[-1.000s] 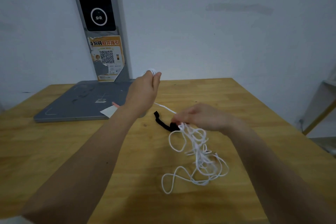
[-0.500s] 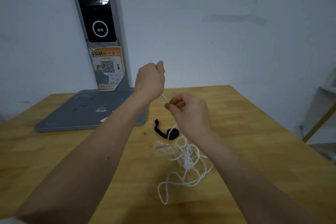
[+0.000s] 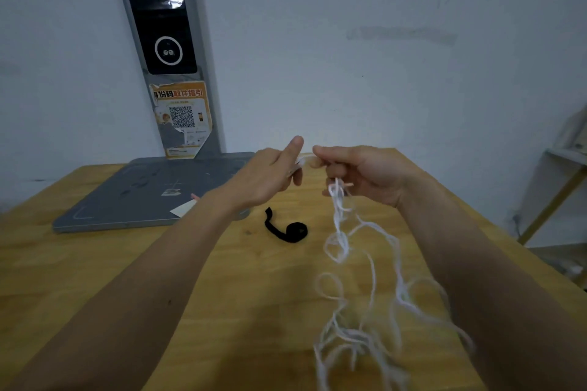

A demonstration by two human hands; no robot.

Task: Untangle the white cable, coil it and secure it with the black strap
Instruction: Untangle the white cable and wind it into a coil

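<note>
Hands meet above the worktop [image 3: 95, 270]: our right hand [image 3: 359, 174] has its grip clamped on the white cable [image 3: 341, 232], whose tangled loops hang blurred. Our left hand [image 3: 270, 174] pinches its end. The black strap [image 3: 287, 228] lies near, bare wood all round it.
</note>
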